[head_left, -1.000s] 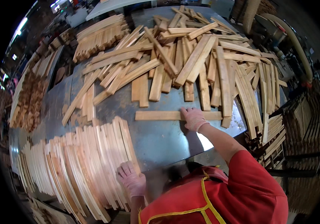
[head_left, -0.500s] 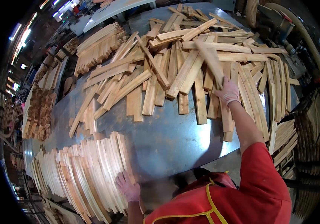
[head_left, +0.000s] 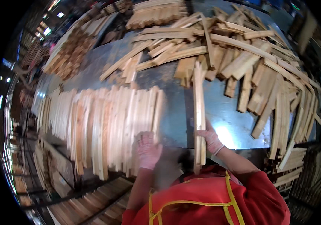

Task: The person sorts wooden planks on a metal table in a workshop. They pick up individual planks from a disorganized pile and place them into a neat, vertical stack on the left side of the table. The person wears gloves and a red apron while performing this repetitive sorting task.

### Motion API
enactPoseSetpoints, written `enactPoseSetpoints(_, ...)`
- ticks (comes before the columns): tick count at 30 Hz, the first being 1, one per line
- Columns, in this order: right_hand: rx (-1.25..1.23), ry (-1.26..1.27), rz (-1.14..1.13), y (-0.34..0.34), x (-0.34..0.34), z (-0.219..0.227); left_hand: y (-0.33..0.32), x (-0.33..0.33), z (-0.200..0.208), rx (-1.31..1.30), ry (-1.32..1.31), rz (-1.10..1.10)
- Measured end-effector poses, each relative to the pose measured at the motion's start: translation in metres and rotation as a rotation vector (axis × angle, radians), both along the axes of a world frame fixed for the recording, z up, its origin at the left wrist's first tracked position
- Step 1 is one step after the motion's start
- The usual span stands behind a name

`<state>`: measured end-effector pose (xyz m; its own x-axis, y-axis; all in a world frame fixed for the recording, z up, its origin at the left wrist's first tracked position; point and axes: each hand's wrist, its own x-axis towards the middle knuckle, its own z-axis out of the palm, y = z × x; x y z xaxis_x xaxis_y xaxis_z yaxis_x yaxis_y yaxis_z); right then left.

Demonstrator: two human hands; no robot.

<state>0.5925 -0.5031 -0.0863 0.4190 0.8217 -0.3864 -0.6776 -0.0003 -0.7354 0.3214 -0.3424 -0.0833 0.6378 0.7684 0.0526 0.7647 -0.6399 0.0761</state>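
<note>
My right hand (head_left: 211, 140), in a pale pinkish work glove, grips a wooden slat (head_left: 198, 101) near its close end. The slat points away from me over the metal table (head_left: 176, 116); an edge line along it leaves unclear whether it is one piece or two. To the left, slats stand side by side in a tight row (head_left: 108, 123). My left hand (head_left: 149, 152), gloved too, lies with fingers extended against the near right end of that row. A jumbled pile of loose slats (head_left: 246, 56) covers the far right of the table.
At the far left are stacked wood pieces (head_left: 68, 52), and a neat bundle of slats (head_left: 156, 15) is at the back. More boards (head_left: 93, 198) sit on a rack below the table's left side. Another stack (head_left: 291, 167) stands low at the right.
My right hand has drawn a slat from the pile back toward me, now beside the row. The view has turned toward the left. My left hand remains at the row.
</note>
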Motion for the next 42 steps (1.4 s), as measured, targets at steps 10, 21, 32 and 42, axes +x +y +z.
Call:
enactPoseSetpoints(10,-0.247,-0.951,1.062,0.078,-0.058,0.013,-0.022,-0.019,0.0,-0.08,0.003,-0.183)
enactPoseSetpoints(21,-1.414,-1.11,-0.488,-0.156,0.257,-0.008,-0.042,0.026,0.007,-0.01,0.142,-0.093)
enactPoseSetpoints(32,-0.71,-0.692,0.078,-0.181,0.155,0.047,-0.129,0.212,0.02,-0.389,-0.108,-0.452)
enactPoseSetpoints(42,-1.105,-0.512,-0.488,-0.379,0.408,-0.05,-0.144,0.246,0.013,-0.488,0.175,-0.473)
